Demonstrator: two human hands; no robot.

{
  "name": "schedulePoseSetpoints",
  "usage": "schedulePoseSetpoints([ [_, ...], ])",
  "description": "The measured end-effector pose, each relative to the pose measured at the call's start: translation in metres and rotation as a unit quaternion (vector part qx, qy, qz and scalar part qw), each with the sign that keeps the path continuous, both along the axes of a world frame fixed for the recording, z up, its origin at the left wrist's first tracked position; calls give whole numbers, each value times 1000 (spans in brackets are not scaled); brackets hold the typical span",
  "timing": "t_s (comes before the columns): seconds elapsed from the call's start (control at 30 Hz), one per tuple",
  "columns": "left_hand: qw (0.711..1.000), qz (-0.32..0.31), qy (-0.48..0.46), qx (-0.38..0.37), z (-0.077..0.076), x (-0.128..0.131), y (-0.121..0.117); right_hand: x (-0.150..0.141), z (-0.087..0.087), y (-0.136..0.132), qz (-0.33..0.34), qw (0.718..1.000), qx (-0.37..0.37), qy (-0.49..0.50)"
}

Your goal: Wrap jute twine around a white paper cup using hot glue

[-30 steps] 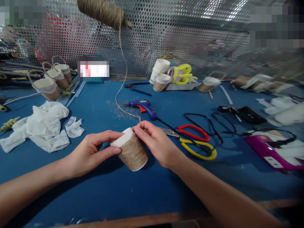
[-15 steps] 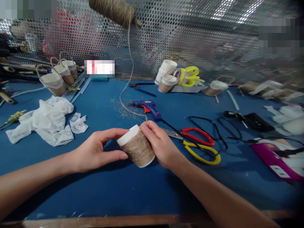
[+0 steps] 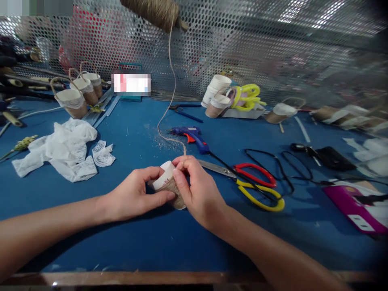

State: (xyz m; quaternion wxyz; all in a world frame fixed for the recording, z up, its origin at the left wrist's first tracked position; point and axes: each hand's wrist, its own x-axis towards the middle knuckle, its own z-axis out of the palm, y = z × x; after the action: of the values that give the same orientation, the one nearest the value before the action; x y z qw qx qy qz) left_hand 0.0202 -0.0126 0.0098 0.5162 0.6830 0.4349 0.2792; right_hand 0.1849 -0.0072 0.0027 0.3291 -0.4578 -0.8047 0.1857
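A white paper cup (image 3: 164,176), tilted and wrapped in brown twine over its lower part, sits between my two hands. My left hand (image 3: 129,194) grips it from the left, with the thumb on the wrapped side and the fingers at the white rim. At the cup's right side my right hand (image 3: 201,194) pinches the twine (image 3: 175,81), its fingers covering part of the cup. That strand runs up to a twine spool (image 3: 154,13) hanging above the table. Just beyond my hands lies a blue glue gun (image 3: 192,135), and scissors (image 3: 257,184) rest right of my right hand.
White lace (image 3: 65,151) lies at the left. Several handled, twine-wrapped cups (image 3: 72,106) stand behind it. At the back are pliers (image 3: 188,113), stacked white cups (image 3: 216,87) and a yellow coil (image 3: 247,97). A black cord (image 3: 222,162) crosses the scissors; a purple packet (image 3: 348,208) lies right.
My right hand has shifted over the cup's front and near the rim, covering more of it. The cup has turned, and red marks now show on its white band. The view has shifted slightly.
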Motion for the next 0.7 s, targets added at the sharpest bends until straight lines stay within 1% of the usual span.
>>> schedulePoseSetpoints([
  [0.1, 1000, 5, 7, -14, -2, 0, 0, 0, 0, 0, 4, 1000, -5, 6],
  [0.23, 1000, 9, 4, -22, -3, -2, 2, 2, 3, 2, 17, 998, -17, 52],
  [0.47, 999, -2, -12, -36, -3, -2, 4, 4, 8, 1, 5, 985, -133, 114],
  [0.7, 999, -13, -26, -32, -2, -3, 2, 5, 3, 3, 8, 971, -185, 149],
])
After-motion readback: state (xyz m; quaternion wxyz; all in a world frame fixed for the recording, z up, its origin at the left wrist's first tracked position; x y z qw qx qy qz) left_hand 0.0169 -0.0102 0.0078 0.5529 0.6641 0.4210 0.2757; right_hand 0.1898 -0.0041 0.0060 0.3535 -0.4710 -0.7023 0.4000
